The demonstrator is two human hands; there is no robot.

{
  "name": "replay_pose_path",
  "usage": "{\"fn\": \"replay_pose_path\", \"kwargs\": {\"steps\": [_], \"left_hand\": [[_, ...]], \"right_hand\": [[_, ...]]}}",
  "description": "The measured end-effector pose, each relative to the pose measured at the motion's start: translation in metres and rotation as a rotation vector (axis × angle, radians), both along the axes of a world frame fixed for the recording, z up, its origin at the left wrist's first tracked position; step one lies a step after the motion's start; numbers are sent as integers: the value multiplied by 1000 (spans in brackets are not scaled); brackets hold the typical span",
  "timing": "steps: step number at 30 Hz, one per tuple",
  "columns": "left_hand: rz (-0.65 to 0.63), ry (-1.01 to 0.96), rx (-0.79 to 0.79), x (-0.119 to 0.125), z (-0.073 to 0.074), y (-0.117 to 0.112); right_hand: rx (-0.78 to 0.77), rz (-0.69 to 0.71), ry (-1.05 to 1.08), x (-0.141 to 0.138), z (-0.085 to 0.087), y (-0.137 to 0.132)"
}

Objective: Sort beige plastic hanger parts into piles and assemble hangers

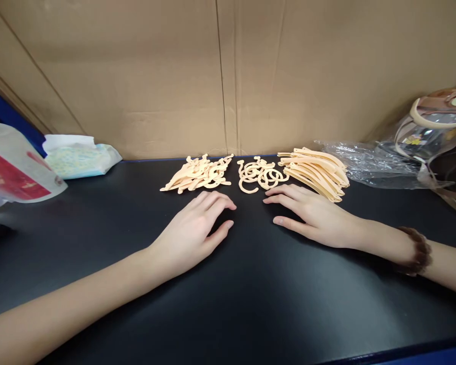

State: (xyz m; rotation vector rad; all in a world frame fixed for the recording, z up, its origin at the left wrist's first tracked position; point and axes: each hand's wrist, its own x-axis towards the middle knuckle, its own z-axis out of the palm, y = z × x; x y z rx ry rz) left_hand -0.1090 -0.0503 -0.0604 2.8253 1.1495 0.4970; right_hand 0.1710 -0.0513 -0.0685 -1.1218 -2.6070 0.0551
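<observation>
My left hand (pixel 193 230) rests on the black table with its fingers apart and nothing in it. Just behind it lies a heap of peach plastic pieces (pixel 199 175), with small knobs at their ends. My right hand (pixel 311 213) is also open and empty, its fingers pointing left over the tabletop. Close to its fingertips is a small pile of curved peach hooks (pixel 264 175). Behind the right hand, long, slightly bent peach plastic strips (pixel 315 170) are stacked in a bunch; the hand hides part of their near side.
Cardboard (pixel 155 76) stands upright along the back of the black table (pixel 228 309). A tissue pack (pixel 81 159) and a translucent container with a red label (pixel 15 170) are at left. Crumpled clear plastic (pixel 380 165) and a clear bottle (pixel 429 126) with a brown lid are at right.
</observation>
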Motion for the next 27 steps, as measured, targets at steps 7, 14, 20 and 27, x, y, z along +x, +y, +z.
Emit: {"fn": "replay_pose_path", "kwargs": {"steps": [7, 14, 20, 27], "left_hand": [[-22, 75, -87, 3, -1, 1], [-109, 125, -188, 2, 0, 1], [-132, 166, -132, 1, 2, 3], [-131, 172, -98, 2, 3, 4]], "right_hand": [[-60, -33, -43, 9, -1, -6], [-60, -35, -54, 13, -2, -6], [-55, -33, -86, 12, 1, -7], [-67, -31, -101, 11, 3, -7]]}}
